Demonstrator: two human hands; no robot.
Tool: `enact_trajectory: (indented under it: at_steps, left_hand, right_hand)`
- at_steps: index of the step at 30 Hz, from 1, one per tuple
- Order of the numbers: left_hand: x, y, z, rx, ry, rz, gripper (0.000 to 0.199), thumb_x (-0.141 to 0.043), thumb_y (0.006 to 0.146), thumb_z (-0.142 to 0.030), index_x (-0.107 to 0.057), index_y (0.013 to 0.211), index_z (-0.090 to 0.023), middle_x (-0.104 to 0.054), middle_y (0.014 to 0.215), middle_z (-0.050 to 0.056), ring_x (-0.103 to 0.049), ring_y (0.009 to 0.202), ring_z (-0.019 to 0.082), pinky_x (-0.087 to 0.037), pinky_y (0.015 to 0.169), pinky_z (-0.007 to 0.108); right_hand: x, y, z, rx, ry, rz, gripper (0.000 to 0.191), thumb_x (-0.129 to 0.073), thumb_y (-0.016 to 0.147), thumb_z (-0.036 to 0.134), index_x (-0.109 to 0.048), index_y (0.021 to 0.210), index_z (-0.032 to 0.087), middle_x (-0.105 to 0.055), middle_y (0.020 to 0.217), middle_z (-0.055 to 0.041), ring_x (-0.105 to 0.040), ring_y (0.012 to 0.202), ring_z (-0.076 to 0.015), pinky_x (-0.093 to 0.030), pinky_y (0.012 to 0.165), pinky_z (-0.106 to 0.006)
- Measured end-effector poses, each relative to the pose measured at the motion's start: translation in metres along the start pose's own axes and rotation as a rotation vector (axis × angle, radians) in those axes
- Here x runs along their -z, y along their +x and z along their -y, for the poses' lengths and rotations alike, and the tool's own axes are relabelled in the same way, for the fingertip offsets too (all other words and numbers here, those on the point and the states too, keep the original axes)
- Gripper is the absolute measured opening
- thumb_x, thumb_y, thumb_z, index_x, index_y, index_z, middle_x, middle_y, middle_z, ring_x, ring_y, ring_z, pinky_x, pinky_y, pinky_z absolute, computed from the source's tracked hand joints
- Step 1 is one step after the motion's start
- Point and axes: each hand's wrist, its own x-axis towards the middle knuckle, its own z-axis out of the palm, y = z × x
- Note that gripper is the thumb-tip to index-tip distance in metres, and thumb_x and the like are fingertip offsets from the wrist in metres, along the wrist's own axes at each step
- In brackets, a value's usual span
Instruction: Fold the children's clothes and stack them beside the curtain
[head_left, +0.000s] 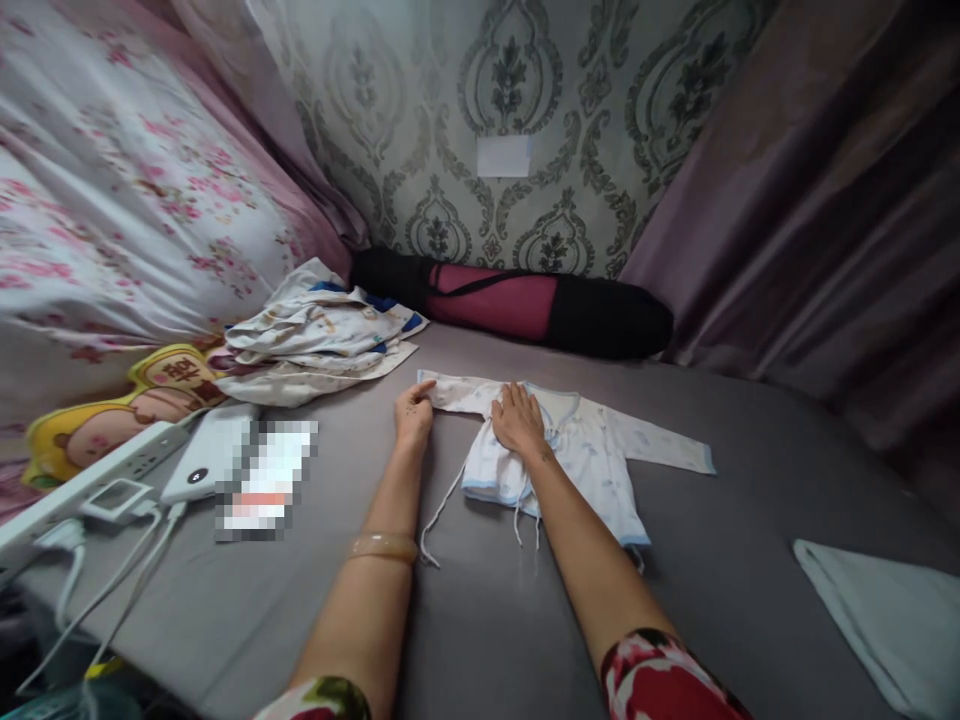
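A small white baby shirt (592, 460) with light blue edging and a pale print lies spread on the grey sheet, both sleeves stretched out to the sides. White tie strings hang from its lower edge and left side. My left hand (415, 408) pinches the cuff end of the left sleeve. Flat on the shirt's upper left part, near that sleeve's shoulder, rests my right hand (517, 418), its fingers stretched out and pointing away from me.
Crumpled printed clothes (315, 335) lie at the back left, near a yellow cartoon cushion (97, 435). A power strip (142, 460), cables, a white device (206, 455) and a blurred-out item are at left. A black-and-red roll bag (495, 300) lies behind; a folded pale cloth (892, 620) sits right.
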Motion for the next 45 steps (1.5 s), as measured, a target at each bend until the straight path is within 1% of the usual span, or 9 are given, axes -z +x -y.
enact_trajectory:
  at_steps: [4,8,16,22,26,30,36,42,45]
  left_hand:
    - [0.008,0.014,-0.009,0.145,0.006,0.057,0.062,-0.056,0.066,-0.008,-0.061,0.128,-0.014,-0.067,0.113,0.011,-0.066,0.093,0.019,-0.054,0.077,0.027]
    - [0.009,0.035,-0.017,0.262,0.057,0.031,0.057,-0.067,0.076,-0.027,-0.053,0.13,-0.013,-0.066,0.108,0.014,-0.067,0.083,0.018,-0.053,0.065,0.024]
    - [-0.008,0.065,-0.018,0.335,0.232,0.044,0.024,-0.071,0.072,-0.034,-0.059,0.075,-0.014,-0.057,0.056,0.004,-0.059,0.051,0.018,-0.044,0.048,0.027]
    - [0.002,0.066,-0.012,0.064,0.395,0.007,0.016,-0.057,0.08,-0.032,-0.063,0.082,-0.018,-0.062,0.069,0.003,-0.063,0.075,0.02,-0.046,0.066,0.027]
    - [0.012,0.061,-0.003,-0.2,0.8,0.066,0.023,-0.048,0.089,-0.036,-0.064,0.098,-0.021,-0.069,0.094,0.009,-0.062,0.098,0.025,-0.045,0.079,0.03]
    - [0.013,0.055,0.0,-0.267,1.05,0.135,0.026,-0.044,0.095,-0.034,-0.063,0.103,-0.018,-0.068,0.101,0.014,-0.063,0.099,0.026,-0.044,0.081,0.032]
    - [-0.008,0.045,-0.02,-0.378,1.128,0.036,0.028,-0.047,0.091,-0.017,-0.059,0.114,-0.006,-0.057,0.12,0.026,-0.052,0.12,0.038,-0.038,0.097,0.047]
    - [-0.05,0.013,-0.006,-0.766,0.987,0.604,0.035,-0.036,0.098,-0.025,-0.058,0.124,-0.017,-0.062,0.128,0.012,-0.054,0.122,0.021,-0.039,0.106,0.035]
    - [-0.056,0.006,0.008,-0.746,1.045,0.647,0.044,-0.029,0.101,-0.032,-0.051,0.136,-0.017,-0.049,0.147,0.012,-0.04,0.139,0.024,-0.031,0.114,0.042]
  right_hand:
    - [0.002,0.0,0.0,0.007,0.018,-0.006,0.057,-0.025,0.102,0.037,-0.03,0.154,0.013,-0.028,0.159,-0.0126,-0.02,0.148,-0.0249,-0.01,0.118,-0.041]
    - [0.002,0.0,0.0,0.012,0.029,-0.01,0.055,-0.026,0.102,0.037,-0.03,0.154,0.017,-0.028,0.159,-0.0133,-0.02,0.148,-0.0251,-0.009,0.118,-0.042]
    - [0.001,-0.001,0.001,0.008,0.039,-0.029,0.055,-0.027,0.102,0.038,-0.032,0.153,0.02,-0.029,0.159,-0.0123,-0.021,0.147,-0.0256,-0.009,0.117,-0.042]
    - [0.0,0.0,0.001,-0.002,0.057,-0.027,0.057,-0.028,0.102,0.039,-0.033,0.152,0.014,-0.028,0.159,-0.0134,-0.019,0.147,-0.0261,-0.008,0.118,-0.041]
    - [-0.002,0.0,0.001,-0.008,0.059,-0.024,0.058,-0.028,0.101,0.039,-0.033,0.152,0.011,-0.028,0.159,-0.0136,-0.019,0.147,-0.0265,-0.008,0.118,-0.041]
    - [-0.003,0.0,0.001,-0.001,0.069,-0.046,0.058,-0.029,0.101,0.039,-0.035,0.151,0.011,-0.029,0.159,-0.0141,-0.02,0.147,-0.0272,-0.008,0.118,-0.041]
    - [-0.004,0.001,0.001,-0.005,0.073,-0.051,0.058,-0.029,0.101,0.039,-0.035,0.151,0.011,-0.03,0.158,-0.0143,-0.02,0.147,-0.0272,-0.008,0.118,-0.042]
    - [-0.004,0.001,0.001,0.002,0.063,-0.048,0.057,-0.029,0.101,0.037,-0.035,0.151,0.011,-0.029,0.159,-0.0141,-0.02,0.147,-0.0274,-0.009,0.118,-0.042]
    - [-0.003,0.0,0.002,-0.001,0.061,-0.048,0.056,-0.028,0.101,0.035,-0.035,0.151,0.011,-0.029,0.159,-0.0135,-0.02,0.147,-0.0268,-0.008,0.118,-0.042]
